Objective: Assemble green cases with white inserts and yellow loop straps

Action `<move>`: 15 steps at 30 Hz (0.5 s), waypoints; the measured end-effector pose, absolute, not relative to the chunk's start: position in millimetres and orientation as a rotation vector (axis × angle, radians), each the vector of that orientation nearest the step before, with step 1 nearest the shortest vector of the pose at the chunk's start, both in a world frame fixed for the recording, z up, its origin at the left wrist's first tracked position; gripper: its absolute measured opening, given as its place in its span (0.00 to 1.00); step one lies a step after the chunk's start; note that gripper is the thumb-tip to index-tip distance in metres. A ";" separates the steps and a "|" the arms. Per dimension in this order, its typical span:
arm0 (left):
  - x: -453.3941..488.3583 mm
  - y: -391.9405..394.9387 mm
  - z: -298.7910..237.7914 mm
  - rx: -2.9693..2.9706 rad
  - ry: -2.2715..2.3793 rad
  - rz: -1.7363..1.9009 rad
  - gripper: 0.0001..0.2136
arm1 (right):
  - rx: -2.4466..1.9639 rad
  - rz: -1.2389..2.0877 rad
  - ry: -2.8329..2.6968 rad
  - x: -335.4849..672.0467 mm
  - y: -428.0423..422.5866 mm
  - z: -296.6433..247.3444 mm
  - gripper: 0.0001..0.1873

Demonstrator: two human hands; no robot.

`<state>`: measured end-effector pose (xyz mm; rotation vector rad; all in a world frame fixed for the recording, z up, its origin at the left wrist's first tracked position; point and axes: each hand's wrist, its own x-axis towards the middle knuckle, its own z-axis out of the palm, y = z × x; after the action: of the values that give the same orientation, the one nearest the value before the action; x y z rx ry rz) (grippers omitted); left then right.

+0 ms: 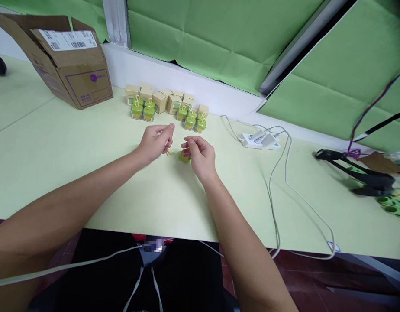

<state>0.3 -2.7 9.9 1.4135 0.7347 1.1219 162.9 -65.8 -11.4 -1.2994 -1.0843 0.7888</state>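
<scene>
My left hand (157, 142) is closed, thumb pressed against the curled fingers. A small yellow cord loop (168, 153) pokes out below its fingers; whatever else is inside the fist is hidden. To its right, my right hand (202, 157) has loosely bent fingers, slightly apart. Just under those fingers, a small green-lidded jar (185, 157) shows in part; I cannot tell whether they touch it. Beyond my hands stand several clear jars with green lids and yellow loops, a left group (148, 113) and a right group (190, 122).
Small tan boxes (160, 102) line the wall behind the jars. An open cardboard carton (86, 82) stands at the back left. On the right lie a white power strip (260, 141) with plugs, loose white cables (274, 182) and a black stand-like object (359, 171).
</scene>
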 end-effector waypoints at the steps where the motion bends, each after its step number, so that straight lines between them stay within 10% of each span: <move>1: 0.4 -2.8 9.3 1.417 0.722 1.117 0.30 | -1.298 0.789 -1.088 162.7 -66.2 -11.0 0.22; 15: 1.5 -6.8 9.2 1.424 0.759 1.016 0.26 | -1.296 0.738 -1.122 161.0 -70.0 -7.6 0.22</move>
<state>1.5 -6.8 9.2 1.4235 0.7588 1.0159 161.0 -70.0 -7.6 -1.2959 -1.1219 0.7378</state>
